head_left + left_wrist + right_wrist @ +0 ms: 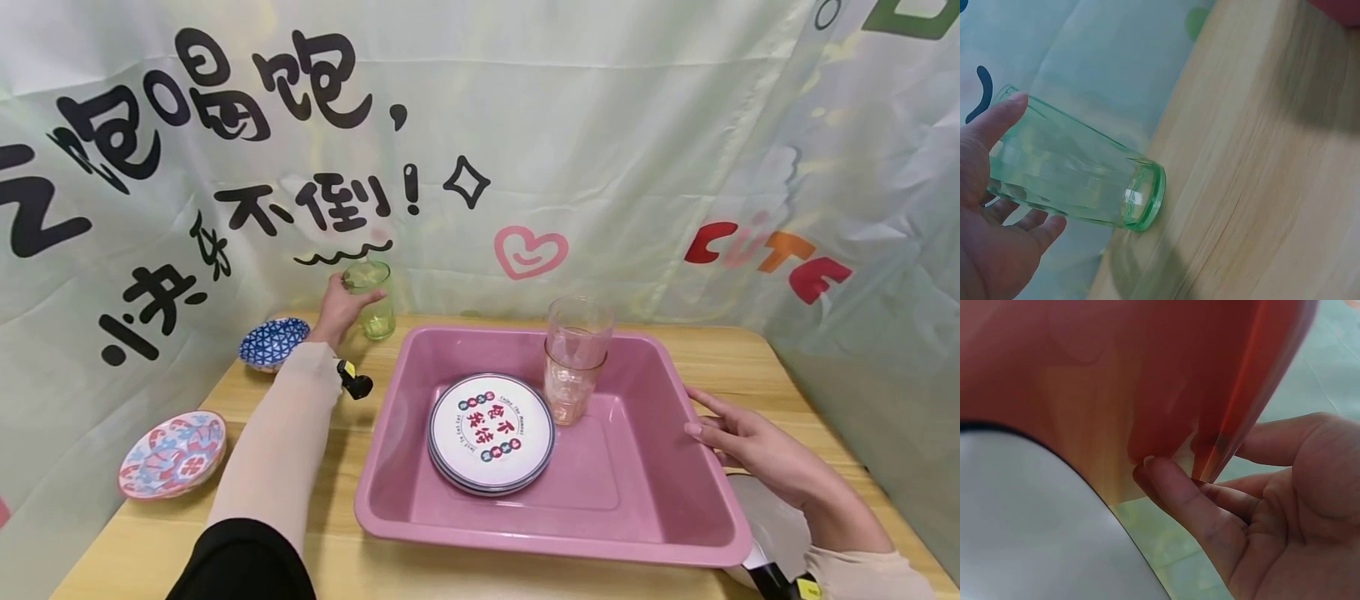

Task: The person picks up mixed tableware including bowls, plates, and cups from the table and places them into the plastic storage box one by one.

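My left hand (340,310) grips a green drinking glass (378,312) round its upper part, near the table's back edge. The left wrist view shows the thumb on one side of the glass (1075,165) and the fingers on the other; whether its base touches the table I cannot tell. At the right side of a pink plastic basin (645,533), my right hand (757,446) pinches the rim, thumb on top and fingers below. Inside the basin lie stacked white plates (491,433) with printed lettering. Behind them stand two nested clear glasses (573,367), tilted slightly.
A blue patterned bowl (272,343) and a red-and-blue patterned bowl (172,457) stand at the table's left. Beneath my right wrist is a whitish round dish (765,517), partly hidden. A printed cloth (637,167) hangs behind and beside the wooden table (720,358).
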Tool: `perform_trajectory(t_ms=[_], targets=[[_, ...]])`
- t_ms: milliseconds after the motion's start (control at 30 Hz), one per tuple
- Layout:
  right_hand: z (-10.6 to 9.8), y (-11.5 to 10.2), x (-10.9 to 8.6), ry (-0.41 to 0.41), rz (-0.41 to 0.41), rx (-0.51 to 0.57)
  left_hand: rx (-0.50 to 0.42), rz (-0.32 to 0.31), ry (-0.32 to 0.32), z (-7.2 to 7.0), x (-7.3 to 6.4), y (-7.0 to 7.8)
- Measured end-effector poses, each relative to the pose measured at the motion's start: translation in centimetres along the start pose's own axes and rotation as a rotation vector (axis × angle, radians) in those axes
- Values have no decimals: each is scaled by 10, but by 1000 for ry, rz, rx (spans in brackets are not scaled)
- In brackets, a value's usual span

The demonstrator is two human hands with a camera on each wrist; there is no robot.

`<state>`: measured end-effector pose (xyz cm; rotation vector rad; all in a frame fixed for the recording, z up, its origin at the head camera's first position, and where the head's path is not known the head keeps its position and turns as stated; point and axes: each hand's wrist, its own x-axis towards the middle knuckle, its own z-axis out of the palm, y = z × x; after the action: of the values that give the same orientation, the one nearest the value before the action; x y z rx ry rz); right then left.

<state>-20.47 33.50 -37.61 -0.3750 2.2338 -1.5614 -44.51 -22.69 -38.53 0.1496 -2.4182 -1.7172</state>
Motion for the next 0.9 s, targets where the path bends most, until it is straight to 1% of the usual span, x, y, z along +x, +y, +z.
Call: perform_trajectory(t_ms=[167,267,467,500,567,700,800,900], targets=[[-2,1,-1,-6,-12,6,84,-9,-11,-10,-7,4],[-3,3,-1,-9,-19,5,127,3,-23,-17,-9,10],[-4,3,0,-2,7,3,89,18,-45,-33,-17,25],[-4,3,1,3,13,3,80,22,-48,-35,-18,28],[-3,2,2,14,26,-1,90,30,-50,-39,-23,35],[-2,0,2,25,38,-11,117,76,-52,-47,-31,53],[-1,-1,2,22,45,-12,124,107,-60,-50,-39,67],[-2,-1,2,19,48,-6,107,123,-81,-51,-47,81]])
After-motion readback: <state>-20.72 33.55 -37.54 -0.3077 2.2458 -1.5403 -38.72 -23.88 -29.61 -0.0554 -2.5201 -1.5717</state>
